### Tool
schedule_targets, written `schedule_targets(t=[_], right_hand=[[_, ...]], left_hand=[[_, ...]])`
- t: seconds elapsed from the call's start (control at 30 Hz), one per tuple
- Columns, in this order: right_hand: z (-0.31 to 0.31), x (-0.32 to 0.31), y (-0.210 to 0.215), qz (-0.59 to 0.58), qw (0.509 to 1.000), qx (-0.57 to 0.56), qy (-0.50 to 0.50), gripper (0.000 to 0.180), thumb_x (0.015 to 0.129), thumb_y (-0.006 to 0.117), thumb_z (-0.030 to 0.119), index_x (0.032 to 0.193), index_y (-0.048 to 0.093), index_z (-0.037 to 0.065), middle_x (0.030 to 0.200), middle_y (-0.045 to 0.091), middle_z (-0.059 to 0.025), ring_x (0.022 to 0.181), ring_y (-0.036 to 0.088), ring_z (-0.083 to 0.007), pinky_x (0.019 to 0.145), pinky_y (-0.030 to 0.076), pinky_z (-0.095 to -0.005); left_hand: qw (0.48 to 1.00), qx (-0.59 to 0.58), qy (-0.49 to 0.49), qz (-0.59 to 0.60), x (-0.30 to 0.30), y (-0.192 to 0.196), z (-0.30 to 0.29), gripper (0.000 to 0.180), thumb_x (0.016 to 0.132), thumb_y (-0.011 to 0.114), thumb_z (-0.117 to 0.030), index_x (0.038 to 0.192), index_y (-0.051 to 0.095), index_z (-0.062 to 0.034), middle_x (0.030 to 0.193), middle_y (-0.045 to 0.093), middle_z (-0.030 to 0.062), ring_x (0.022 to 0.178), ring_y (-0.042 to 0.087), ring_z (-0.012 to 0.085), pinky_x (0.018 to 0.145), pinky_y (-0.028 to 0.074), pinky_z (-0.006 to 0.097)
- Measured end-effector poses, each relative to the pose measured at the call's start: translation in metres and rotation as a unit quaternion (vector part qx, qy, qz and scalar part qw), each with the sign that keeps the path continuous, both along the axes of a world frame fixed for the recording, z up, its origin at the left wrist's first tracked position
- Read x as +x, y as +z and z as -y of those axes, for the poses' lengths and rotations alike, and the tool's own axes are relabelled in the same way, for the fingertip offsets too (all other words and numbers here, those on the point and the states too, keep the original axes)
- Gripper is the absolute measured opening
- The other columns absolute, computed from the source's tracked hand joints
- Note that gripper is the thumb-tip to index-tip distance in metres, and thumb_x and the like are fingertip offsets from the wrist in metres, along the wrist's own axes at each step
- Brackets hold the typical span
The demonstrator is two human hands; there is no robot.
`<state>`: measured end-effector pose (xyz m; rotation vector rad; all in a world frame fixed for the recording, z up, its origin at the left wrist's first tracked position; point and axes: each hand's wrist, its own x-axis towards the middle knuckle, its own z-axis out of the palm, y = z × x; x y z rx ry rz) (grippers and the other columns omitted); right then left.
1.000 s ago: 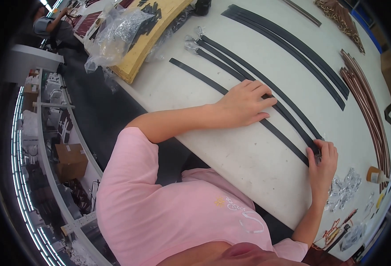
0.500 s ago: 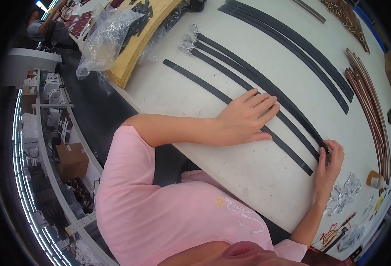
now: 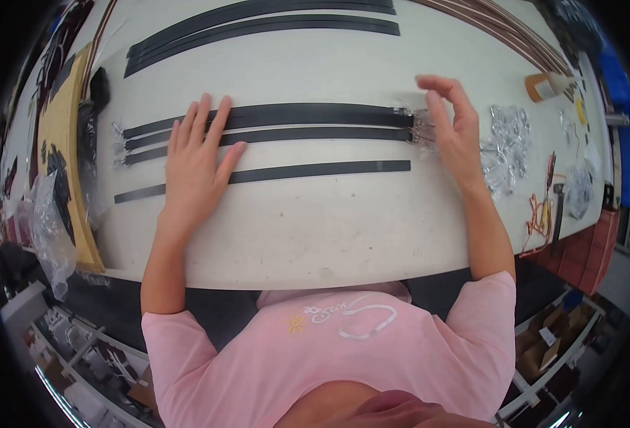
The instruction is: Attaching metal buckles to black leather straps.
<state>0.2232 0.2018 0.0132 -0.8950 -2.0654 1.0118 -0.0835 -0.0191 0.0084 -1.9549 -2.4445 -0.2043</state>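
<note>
Flat black straps (image 3: 315, 114) lie side by side across the white table in front of me, with clear-wrapped metal fittings (image 3: 120, 143) at their left ends. A separate plain black strap (image 3: 322, 170) lies nearer to me. My left hand (image 3: 199, 160) rests flat across the straps, fingers spread. At the straps' right ends are more clear-wrapped fittings (image 3: 422, 128). Just beside these, my right hand (image 3: 459, 128) is raised with its thumb and forefinger apart and nothing visible between them. Its other fingers are partly hidden.
More black straps (image 3: 272, 25) lie at the far side, with brown strips (image 3: 500, 25) at far right. Right of my hand are a heap of clear-wrapped pieces (image 3: 507, 146), an amber bottle (image 3: 542, 88) and tools (image 3: 547, 200). A yellow board (image 3: 83, 214) stands at left.
My view has swung round to face the table squarely. The right hand's fingers have come off the strap end and spread apart. The left hand stays flat on the straps.
</note>
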Motion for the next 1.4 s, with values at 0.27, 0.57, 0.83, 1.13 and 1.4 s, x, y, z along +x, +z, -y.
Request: schedule_targets(t=[0.27, 0.57, 0.83, 1.13, 1.4], right_hand=[[-0.062, 0.097, 0.042, -0.14, 0.978, -0.053, -0.148, 0.019, 0.102, 0.062, 0.02, 0.099, 0.07, 0.003, 0.073, 0.057, 0.0037, 0.069, 0.05, -0.0041, 0.065, 0.041, -0.0217], [-0.026, 0.088, 0.048, 0.324, 0.929, 0.133, 0.12, 0.03, 0.077, 0.076, 0.012, 0.103, 0.062, 0.007, 0.081, 0.06, -0.0066, 0.082, 0.057, -0.0265, 0.078, 0.045, -0.039], [-0.019, 0.102, 0.032, 0.337, 0.917, 0.134, 0.167, 0.03, 0.073, 0.07, -0.001, 0.099, 0.057, 0.004, 0.088, 0.058, -0.0103, 0.079, 0.057, -0.0262, 0.079, 0.046, -0.0384], [0.01, 0.084, 0.042, 0.385, 0.917, 0.058, 0.087, 0.037, 0.08, 0.065, -0.007, 0.113, 0.054, 0.003, 0.092, 0.057, -0.0103, 0.082, 0.057, -0.026, 0.077, 0.049, -0.0372], [0.024, 0.1, 0.019, 0.417, 0.905, 0.081, -0.011, 0.042, 0.084, 0.057, -0.01, 0.124, 0.057, 0.002, 0.096, 0.058, -0.0146, 0.081, 0.057, -0.0247, 0.076, 0.048, -0.0353]], left_hand=[[0.965, 0.184, -0.097, 0.162, 0.051, 0.015, -0.02, 0.041, 0.091, 0.07, -0.007, 0.131, 0.065, -0.0083, 0.134, 0.059, 0.0128, 0.116, 0.058, 0.0315, 0.096, 0.049, 0.041], [0.931, 0.038, -0.229, 0.281, 0.137, 0.008, -0.079, 0.033, 0.083, 0.073, -0.007, 0.113, 0.06, -0.0054, 0.101, 0.062, 0.0134, 0.101, 0.06, 0.0354, 0.087, 0.049, 0.045], [0.838, -0.056, -0.286, 0.462, 0.132, 0.017, -0.051, 0.011, 0.085, 0.067, -0.01, 0.094, 0.065, -0.0054, 0.085, 0.067, 0.0128, 0.086, 0.065, 0.0324, 0.077, 0.049, 0.045], [0.804, 0.028, -0.223, 0.55, 0.108, 0.002, -0.009, 0.019, 0.09, 0.068, -0.015, 0.106, 0.065, -0.0049, 0.086, 0.069, 0.0119, 0.075, 0.067, 0.0273, 0.068, 0.05, 0.041], [0.825, 0.084, -0.238, 0.506, 0.109, -0.006, -0.003, 0.02, 0.089, 0.071, -0.017, 0.105, 0.065, -0.0059, 0.095, 0.069, 0.0113, 0.077, 0.069, 0.0258, 0.068, 0.051, 0.041]])
